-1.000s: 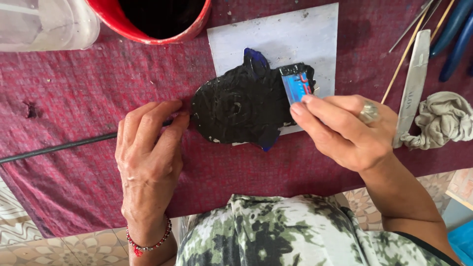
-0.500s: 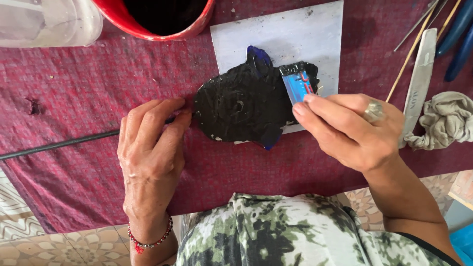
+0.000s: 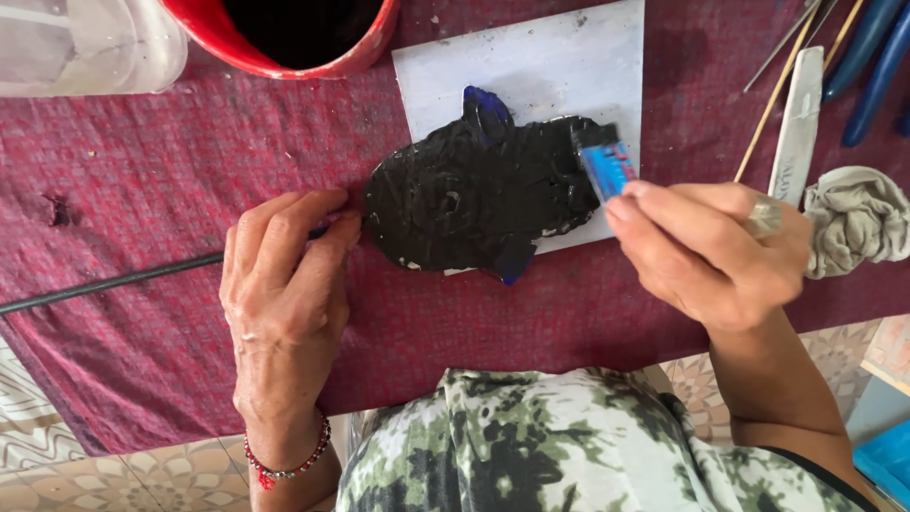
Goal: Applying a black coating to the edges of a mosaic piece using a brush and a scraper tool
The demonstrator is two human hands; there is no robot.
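Your right hand (image 3: 706, 251) has slid the blue-handled brush (image 3: 599, 161), pinched tight, along the black-painted shape (image 3: 474, 204) (left hand (image 3: 284, 284) clamps its rod (image 3: 114, 283)).

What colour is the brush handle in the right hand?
Blue, seen in the head view: brush in right hand.

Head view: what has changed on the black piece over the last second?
Very little. The right hand keeps its grip on the blue-handled brush, tip on the black fish-shaped piece's right end; any stroke is too slight to tell. The left hand still steadies the thin black rod. Piece, white board and red bucket stayed put.
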